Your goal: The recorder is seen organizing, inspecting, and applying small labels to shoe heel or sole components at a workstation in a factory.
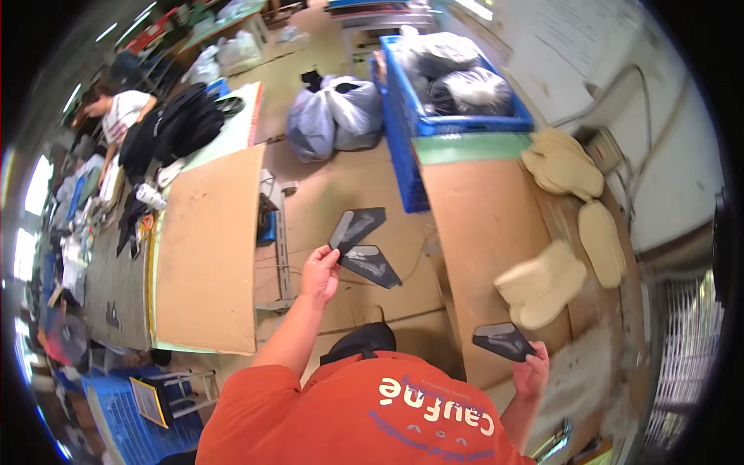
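My left hand pinches the corners of two flat black cut pieces between thumb and fingers. The upper black piece and the lower black piece fan apart above the floor, each with a grey patch on it. A similar black piece is gripped at its end by my right hand, over the near part of the cardboard-covered table on the right. Beyond that piece lies a stack of beige sole-shaped pieces, slightly blurred.
More beige sole-shaped stacks line the right table. Behind it stands a blue crate with filled plastic bags. Grey bags sit on the floor ahead. To the left is another cardboard-topped table; a person in white works beyond it.
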The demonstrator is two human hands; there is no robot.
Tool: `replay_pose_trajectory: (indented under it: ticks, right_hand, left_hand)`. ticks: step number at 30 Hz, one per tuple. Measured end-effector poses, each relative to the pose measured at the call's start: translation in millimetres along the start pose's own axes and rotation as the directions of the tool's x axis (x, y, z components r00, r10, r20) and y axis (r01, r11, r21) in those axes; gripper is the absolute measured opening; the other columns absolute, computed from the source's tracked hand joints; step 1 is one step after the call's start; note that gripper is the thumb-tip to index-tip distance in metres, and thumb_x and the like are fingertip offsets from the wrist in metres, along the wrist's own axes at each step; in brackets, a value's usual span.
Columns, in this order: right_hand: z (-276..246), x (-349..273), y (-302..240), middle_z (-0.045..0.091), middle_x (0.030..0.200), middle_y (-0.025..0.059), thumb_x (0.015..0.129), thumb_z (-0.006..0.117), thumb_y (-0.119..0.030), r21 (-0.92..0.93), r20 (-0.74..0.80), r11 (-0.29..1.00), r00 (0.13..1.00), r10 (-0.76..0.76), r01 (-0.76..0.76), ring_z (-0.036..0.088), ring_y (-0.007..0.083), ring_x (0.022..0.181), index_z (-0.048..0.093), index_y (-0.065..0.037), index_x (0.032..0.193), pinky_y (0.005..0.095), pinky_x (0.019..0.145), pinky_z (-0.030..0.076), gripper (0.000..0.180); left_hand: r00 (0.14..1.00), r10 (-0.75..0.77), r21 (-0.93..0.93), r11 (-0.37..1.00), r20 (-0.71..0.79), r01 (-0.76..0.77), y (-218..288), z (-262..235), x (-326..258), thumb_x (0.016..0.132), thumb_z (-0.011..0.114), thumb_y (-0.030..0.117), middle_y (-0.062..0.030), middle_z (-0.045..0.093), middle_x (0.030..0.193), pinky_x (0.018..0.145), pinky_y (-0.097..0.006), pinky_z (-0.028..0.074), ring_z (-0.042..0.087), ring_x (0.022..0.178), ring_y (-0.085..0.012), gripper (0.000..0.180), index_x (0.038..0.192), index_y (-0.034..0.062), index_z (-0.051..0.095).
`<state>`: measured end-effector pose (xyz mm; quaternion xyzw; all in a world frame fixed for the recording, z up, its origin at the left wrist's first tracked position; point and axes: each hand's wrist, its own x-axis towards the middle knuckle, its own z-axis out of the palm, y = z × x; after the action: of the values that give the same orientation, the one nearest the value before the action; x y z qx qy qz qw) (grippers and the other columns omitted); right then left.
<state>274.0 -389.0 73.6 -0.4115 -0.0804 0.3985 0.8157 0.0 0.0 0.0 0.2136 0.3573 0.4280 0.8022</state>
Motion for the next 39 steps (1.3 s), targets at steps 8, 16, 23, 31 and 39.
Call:
replay_pose_trajectory:
  ticks: [8,16,23,31,39]
  right_hand:
    - [128.1,198.8,71.1,0.064,0.093,0.0119,0.071,0.051,0.005,0.126,0.114,0.978,0.982,0.149,-0.163,0.060,0.0223,0.085,0.055,-0.007,0.093,0.0382,0.080,0.047,0.025]
    - [159.5,322.5,81.1,0.062,0.096,0.0100,0.073,0.048,0.003,0.055,0.012,0.964,0.966,0.260,-0.260,0.060,0.0244,0.090,0.052,-0.008,0.094,0.0409,0.084,0.046,0.024]
    - [219.2,463.7,91.2,0.061,0.095,0.0086,0.075,0.047,0.000,0.019,-0.109,0.967,0.961,0.256,-0.255,0.060,0.0229,0.088,0.049,-0.009,0.092,0.0377,0.081,0.047,0.019]
    - [370.9,667.5,164.8,0.060,0.091,0.0086,0.075,0.049,0.000,-0.102,0.161,0.916,0.903,0.399,-0.387,0.058,0.0272,0.088,0.053,-0.011,0.091,0.0414,0.077,0.045,0.019]
    - [522.4,793.1,264.2,0.063,0.087,0.0066,0.081,0.052,-0.009,-0.036,0.200,0.794,0.774,0.600,-0.606,0.059,0.0249,0.081,0.056,-0.013,0.086,0.0399,0.077,0.045,0.007]
  left_hand:
    - [0.905,0.349,0.030,0.935,-0.243,-0.352,157.7,-33.3,68.7,0.081,0.061,-0.004,-0.0042,0.061,0.087,0.074,-0.025,0.045,0.058,0.077,-0.0137,0.016,0.093,0.0059,0.056]
    - [0.820,0.452,0.050,0.884,-0.351,-0.466,201.5,-33.8,130.3,0.082,0.060,-0.004,-0.0062,0.061,0.088,0.073,-0.024,0.046,0.058,0.078,-0.0135,0.016,0.096,0.0026,0.055]
    - [0.759,0.472,0.085,0.867,-0.449,-0.490,234.6,-38.9,253.2,0.082,0.060,-0.003,-0.0057,0.060,0.089,0.075,-0.026,0.045,0.057,0.078,-0.0145,0.014,0.094,0.0026,0.056]
    - [0.694,0.539,0.106,0.819,-0.478,-0.563,301.0,-24.7,331.5,0.081,0.058,-0.004,-0.0069,0.060,0.088,0.075,-0.028,0.045,0.056,0.078,-0.0150,0.014,0.094,0.0012,0.055]
    - [0.597,0.626,0.207,0.757,-0.503,-0.620,365.5,-29.9,400.1,0.083,0.059,-0.001,-0.0076,0.060,0.088,0.079,-0.028,0.044,0.057,0.081,-0.0153,0.009,0.089,0.0021,0.053]
